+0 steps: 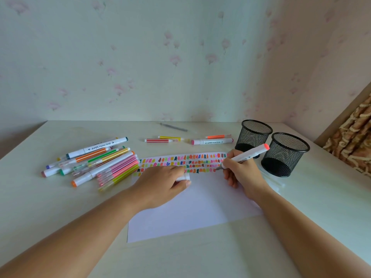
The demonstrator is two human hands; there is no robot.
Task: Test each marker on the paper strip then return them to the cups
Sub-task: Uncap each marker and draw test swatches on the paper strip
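Note:
A white sheet of paper (192, 209) lies in front of me, its far edge filled with rows of colour swatches (186, 162). My right hand (243, 173) grips a white marker (248, 155) with a coral end cap, its tip down on the swatch rows at the right. My left hand (164, 184) rests on the paper and holds a white marker cap (183, 177). Two black mesh cups (255, 135) (286, 155) stand at the right, behind my right hand. A pile of markers (94, 163) lies at the left.
Several loose markers (188, 139) lie in a row behind the paper, and a grey pen (174, 127) sits near the wall. Clear caps or tubes (273, 182) lie beside the near cup. A wooden frame (349, 133) borders the table's right end.

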